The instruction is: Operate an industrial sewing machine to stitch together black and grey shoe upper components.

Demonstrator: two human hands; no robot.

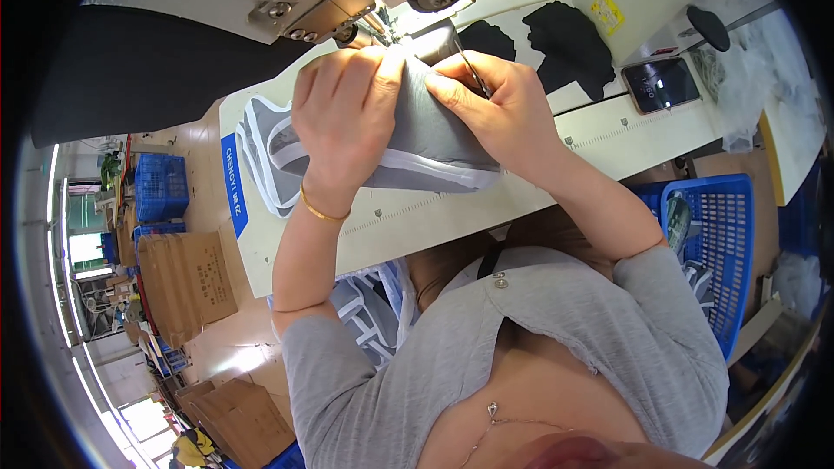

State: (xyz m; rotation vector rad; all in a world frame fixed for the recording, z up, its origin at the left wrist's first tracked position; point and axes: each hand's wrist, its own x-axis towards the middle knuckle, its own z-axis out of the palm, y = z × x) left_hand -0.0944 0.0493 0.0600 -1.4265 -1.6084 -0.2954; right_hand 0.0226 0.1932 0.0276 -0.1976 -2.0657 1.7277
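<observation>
A grey shoe upper point(439, 126) with a white edge lies under the head of a sewing machine point(347, 13), close to its needle. My left hand point(347, 113) is closed on the upper's left side, fingers bent near the needle. With thumb and fingers my right hand point(499, 108) pinches the upper's right side. A thin dark tool point(473, 74) sticks out from among the right fingers; its kind is unclear. More grey pieces with white edging point(261, 152) lie on the machine table point(347, 247), left of my left hand.
Black fabric pieces point(569, 48) and a phone point(660, 85) lie toward the right of the table. A blue basket point(725, 234) stands at my right. Grey-white pieces point(365, 317) fill a bag below the table edge. Cardboard boxes point(187, 282) stand on the floor at left.
</observation>
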